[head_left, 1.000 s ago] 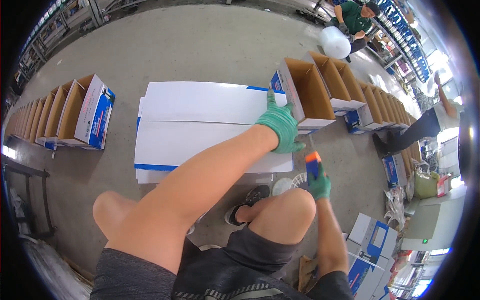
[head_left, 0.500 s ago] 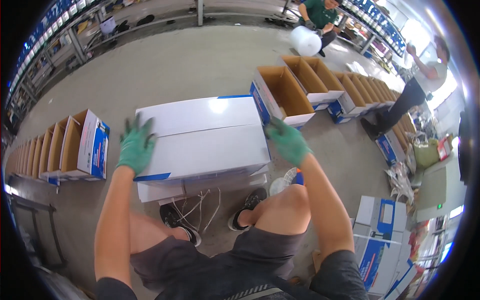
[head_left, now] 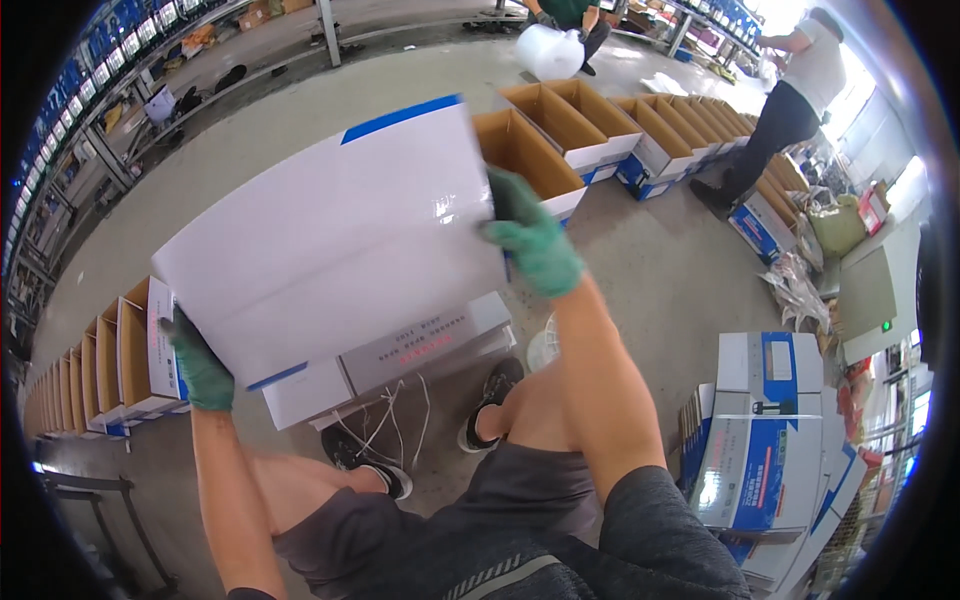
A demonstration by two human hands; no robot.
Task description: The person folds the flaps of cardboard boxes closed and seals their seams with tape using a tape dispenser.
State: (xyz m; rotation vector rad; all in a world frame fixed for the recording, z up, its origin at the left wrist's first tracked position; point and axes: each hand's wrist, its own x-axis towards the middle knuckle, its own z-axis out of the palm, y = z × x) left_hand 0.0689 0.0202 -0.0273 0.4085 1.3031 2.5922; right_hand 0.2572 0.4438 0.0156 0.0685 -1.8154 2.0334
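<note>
A white carton [head_left: 320, 240] with blue edge patches is held up in front of me, tilted, its left end lower than its right. My left hand [head_left: 203, 368], in a green glove, grips the carton's lower left end; some of its fingers are hidden behind the edge. At the right end my right hand [head_left: 537, 238], also gloved in green, is closed against the carton's side, slightly blurred. Below the carton lie flattened white cartons [head_left: 430, 345] with loose white straps [head_left: 392, 425] near my feet.
Open cartons stand in a row at the left [head_left: 135, 340] and another at the far right [head_left: 570, 115]. Strapped flat cartons [head_left: 745, 440] lie at my right. One person handles a white roll [head_left: 550, 52]; another person [head_left: 790, 90] stands beyond. Metal racks [head_left: 330, 35] line the back.
The carton has risen off the flat cartons and tilted, its left end down. Both hands have shifted from its top to its ends. The standing person has turned toward the racks.
</note>
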